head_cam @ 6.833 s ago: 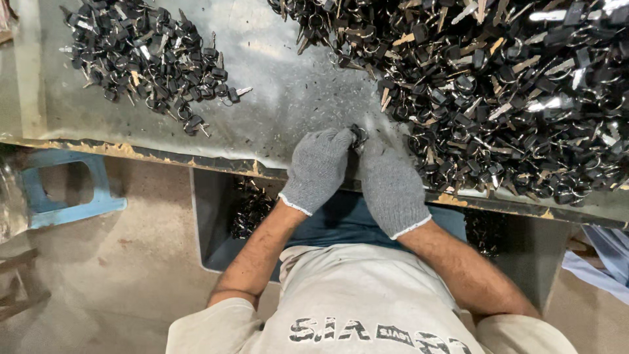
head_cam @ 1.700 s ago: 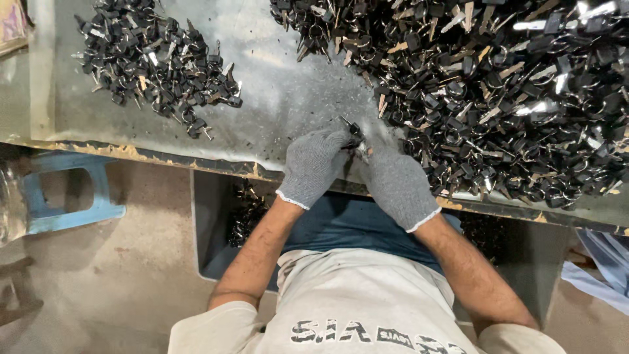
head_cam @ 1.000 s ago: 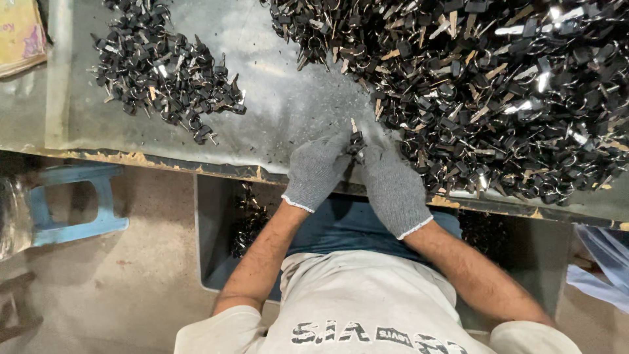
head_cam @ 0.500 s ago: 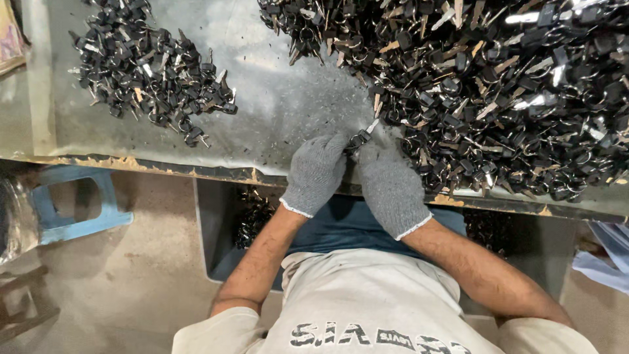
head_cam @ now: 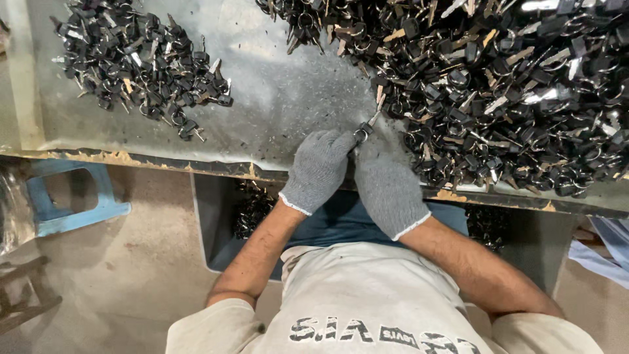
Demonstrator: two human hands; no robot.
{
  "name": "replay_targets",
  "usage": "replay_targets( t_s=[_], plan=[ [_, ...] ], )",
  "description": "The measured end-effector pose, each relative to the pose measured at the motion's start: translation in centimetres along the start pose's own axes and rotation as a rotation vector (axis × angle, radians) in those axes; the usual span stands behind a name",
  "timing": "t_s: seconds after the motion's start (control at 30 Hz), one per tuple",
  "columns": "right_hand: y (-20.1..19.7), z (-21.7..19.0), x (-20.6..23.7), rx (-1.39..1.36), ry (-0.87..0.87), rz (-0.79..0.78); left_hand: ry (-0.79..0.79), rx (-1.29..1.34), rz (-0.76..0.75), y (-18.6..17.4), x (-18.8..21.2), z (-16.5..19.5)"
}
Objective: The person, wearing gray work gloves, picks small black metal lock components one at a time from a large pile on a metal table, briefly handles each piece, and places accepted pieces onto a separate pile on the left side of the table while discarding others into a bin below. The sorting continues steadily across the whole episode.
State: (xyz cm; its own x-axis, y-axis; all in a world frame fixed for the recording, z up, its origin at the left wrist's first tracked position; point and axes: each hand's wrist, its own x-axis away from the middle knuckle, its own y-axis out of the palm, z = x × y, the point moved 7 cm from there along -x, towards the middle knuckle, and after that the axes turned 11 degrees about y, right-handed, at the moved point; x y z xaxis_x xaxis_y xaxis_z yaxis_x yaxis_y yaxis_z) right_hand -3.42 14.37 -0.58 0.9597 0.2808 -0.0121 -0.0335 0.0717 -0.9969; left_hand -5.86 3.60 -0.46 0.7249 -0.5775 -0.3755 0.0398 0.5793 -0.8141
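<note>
Grey metal tabletop [head_cam: 282, 98] carries a large heap of black-headed keys [head_cam: 498, 85] at far right and a smaller pile [head_cam: 141, 62] at far left. At the near edge, gloved left hand [head_cam: 319, 169] and gloved right hand [head_cam: 388, 187] meet, fingers closed together on one key with ring [head_cam: 364, 129], just beside the large heap.

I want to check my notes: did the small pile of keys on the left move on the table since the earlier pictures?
No. The small pile of keys lies at the same spot relative to the table edge; only the camera shifted.
</note>
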Motion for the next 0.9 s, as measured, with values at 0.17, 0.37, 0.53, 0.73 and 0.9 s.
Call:
replay_targets(
  t_s=[0.17,0.37,0.53,0.73,0.9],
  plan=[
    [0.6,2.1,-1.2,-0.616,-0.074,-0.322,-0.111,0.005,0.059,-1.1,0.1,-0.3],
    [-1.3,2.9,-0.3,-0.646,0.193,-0.146,-0.145,-0.057,0.105,-2.1,0.5,0.1],
    [-3.2,2.1,0.1,-0.506,0.163,-0.048,-0.154,-0.141,0.055,-2.0,0.3,0.5],
    [-0.7,2.3,0.4,-0.327,0.198,-0.343,-0.252,-0.011,0.015,-1.8,0.4,-0.4],
    [-2.9,0.2,0.3,-0.234,0.053,0.153,-0.078,0.064,0.059,-1.4,0.5,0.4]
  ],
)
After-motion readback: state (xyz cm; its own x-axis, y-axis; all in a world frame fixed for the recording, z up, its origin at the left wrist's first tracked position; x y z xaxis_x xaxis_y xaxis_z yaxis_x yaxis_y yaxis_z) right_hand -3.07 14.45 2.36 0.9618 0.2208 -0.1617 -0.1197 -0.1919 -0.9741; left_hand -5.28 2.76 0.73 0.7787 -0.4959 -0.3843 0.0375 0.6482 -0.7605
